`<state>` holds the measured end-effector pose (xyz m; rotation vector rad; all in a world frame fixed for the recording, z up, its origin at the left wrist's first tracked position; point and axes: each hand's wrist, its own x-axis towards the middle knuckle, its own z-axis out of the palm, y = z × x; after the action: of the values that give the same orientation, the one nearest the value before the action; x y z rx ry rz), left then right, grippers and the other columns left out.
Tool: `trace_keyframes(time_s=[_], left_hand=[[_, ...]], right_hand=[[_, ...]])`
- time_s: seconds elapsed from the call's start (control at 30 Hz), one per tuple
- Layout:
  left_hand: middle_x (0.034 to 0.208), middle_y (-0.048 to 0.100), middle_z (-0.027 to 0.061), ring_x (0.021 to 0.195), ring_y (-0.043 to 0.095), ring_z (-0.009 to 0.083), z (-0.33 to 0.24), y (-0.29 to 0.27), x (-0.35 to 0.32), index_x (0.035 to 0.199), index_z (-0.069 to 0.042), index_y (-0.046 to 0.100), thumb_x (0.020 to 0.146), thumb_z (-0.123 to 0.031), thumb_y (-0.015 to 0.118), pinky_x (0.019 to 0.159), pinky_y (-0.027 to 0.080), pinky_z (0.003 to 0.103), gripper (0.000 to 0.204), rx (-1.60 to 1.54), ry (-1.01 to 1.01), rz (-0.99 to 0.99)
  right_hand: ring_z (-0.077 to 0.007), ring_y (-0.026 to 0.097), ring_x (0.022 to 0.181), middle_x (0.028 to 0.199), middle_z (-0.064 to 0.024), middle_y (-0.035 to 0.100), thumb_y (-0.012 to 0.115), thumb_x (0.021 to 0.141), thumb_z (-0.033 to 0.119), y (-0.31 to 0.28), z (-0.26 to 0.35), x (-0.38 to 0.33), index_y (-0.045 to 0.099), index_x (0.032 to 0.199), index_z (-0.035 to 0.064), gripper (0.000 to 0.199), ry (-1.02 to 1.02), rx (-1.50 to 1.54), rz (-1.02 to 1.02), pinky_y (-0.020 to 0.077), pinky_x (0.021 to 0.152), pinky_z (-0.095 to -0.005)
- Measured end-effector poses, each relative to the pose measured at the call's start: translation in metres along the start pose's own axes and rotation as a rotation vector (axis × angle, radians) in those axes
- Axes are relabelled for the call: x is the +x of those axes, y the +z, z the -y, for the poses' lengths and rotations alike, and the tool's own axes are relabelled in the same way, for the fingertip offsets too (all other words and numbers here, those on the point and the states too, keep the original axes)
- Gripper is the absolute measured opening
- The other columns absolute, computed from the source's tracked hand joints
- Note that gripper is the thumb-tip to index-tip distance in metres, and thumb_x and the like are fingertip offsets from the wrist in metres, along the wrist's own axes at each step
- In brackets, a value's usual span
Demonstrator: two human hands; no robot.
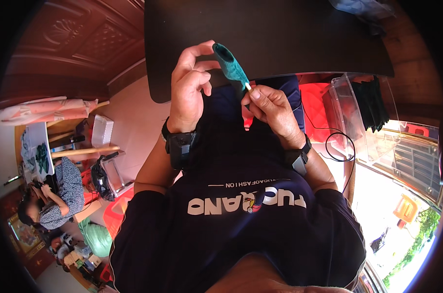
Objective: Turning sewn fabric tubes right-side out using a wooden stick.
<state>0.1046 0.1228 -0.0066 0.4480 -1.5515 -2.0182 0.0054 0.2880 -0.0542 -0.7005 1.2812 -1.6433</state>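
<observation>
A small green velvet-like pouch (234, 69) is raised over my lap, near the table's front edge. Its wide end gapes toward the upper left, showing a dark inside. At its narrow lower end, a thin pale stick (248, 86) shows, pinched between the thumb and fingers of my right hand (275, 108). How far the stick reaches into the cloth is hidden. My left hand (188, 93) is just left of the pouch, fingers apart and bent. Its index fingertip lies close to the pouch's mouth; whether it touches I cannot tell.
A dark table (265, 29) stands before me. To the right, a clear plastic box (346, 95) holds dark green cloth pieces (370, 105), with a black cable (339, 133) looping nearby. Far left, another person (60, 195) sits at a white table (37, 146). A green bundle (95, 237) lies behind.
</observation>
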Motion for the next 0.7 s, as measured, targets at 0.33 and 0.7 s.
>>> trace_keyframes(time_s=[0.33, 0.7], left_hand=[[0.097, 0.063, 0.0194, 0.097, 0.06, 0.0364, 0.022, -0.022, 0.016, 0.112, 0.003, 0.056, 0.078, -0.008, 0.048, 0.067, 0.052, 0.032, 0.037, -0.677, -0.254, 0.258], [0.08, 0.06, 0.007, 0.074, 0.062, 0.0204, 0.016, 0.004, 0.0, 0.09, -0.002, 0.054, 0.079, -0.01, 0.045, 0.068, 0.054, 0.035, 0.016, -0.51, -0.153, -0.011]], right_hand=[[-0.004, 0.036, 0.049, 0.054, 0.0041, 0.041, 0.047, 0.098, 0.03, 0.001, 0.001, -0.002, 0.064, 0.085, 0.0021, 0.035, 0.07, -0.003, 0.04, 0.0288, 0.047, -0.0199], [-0.0039, 0.036, 0.049, 0.055, 0.0036, 0.043, 0.047, 0.098, 0.031, 0.005, 0.0, -0.002, 0.064, 0.084, 0.0034, 0.035, 0.082, 0.007, 0.033, 0.0295, 0.047, -0.0199]])
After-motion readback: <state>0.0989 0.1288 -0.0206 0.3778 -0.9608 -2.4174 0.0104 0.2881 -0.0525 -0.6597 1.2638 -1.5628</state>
